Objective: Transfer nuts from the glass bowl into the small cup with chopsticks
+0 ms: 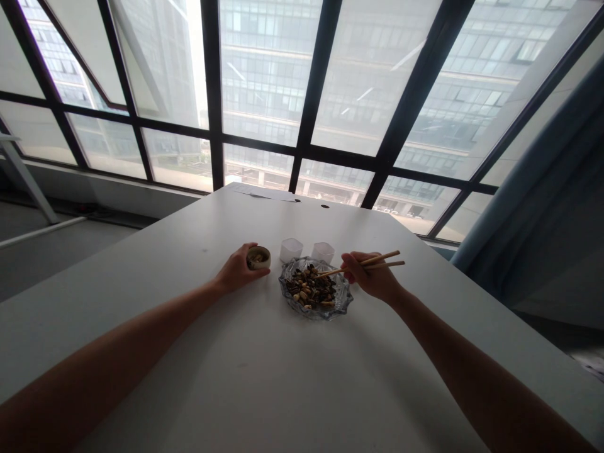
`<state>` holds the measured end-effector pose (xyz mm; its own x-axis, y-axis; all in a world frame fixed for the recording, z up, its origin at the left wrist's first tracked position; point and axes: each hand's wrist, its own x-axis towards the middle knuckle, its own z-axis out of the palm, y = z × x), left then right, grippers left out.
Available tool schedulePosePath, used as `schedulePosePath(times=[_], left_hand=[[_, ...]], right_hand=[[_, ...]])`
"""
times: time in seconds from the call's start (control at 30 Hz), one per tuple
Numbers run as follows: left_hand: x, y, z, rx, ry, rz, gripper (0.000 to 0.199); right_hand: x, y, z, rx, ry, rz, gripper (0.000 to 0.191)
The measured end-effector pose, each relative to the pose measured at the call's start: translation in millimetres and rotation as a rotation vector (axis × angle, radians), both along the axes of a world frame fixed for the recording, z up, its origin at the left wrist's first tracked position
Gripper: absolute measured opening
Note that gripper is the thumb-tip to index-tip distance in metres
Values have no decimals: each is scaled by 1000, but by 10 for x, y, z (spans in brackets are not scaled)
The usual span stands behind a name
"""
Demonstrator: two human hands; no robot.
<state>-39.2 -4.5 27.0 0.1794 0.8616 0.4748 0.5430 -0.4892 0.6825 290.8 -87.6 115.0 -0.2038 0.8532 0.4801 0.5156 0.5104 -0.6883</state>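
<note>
Both forearms (117,346) cross the tabletop (283,384), your left hand (236,270) gripping the small cup (267,263) steadily near the glass dish (346,305), while your right hand (375,280), holding chopsticks (387,256), should pinch gently among the dish's nuts (309,292).

Two translucent cups (291,250) are standing just beyond the glass dish (343,304), blocking its far side; chopsticks (387,256) are crossing its right rim. Open tabletop (283,384) is stretching along the dish's near side.
</note>
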Motion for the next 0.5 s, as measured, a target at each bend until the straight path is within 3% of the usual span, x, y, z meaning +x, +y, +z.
schedulePosePath(times=[0.2,0.37,0.5], left_hand=[[0,-3,3,-7,-2,-1,81],[1,-6,7,2,-7,-6,79],[2,-26,23,29,7,-11,78]], right_hand=[[127,147,-106,-106,529,-256,58],[246,241,-183,-299,837,-211,47],[203,192,-192,-255,856,-226,49]])
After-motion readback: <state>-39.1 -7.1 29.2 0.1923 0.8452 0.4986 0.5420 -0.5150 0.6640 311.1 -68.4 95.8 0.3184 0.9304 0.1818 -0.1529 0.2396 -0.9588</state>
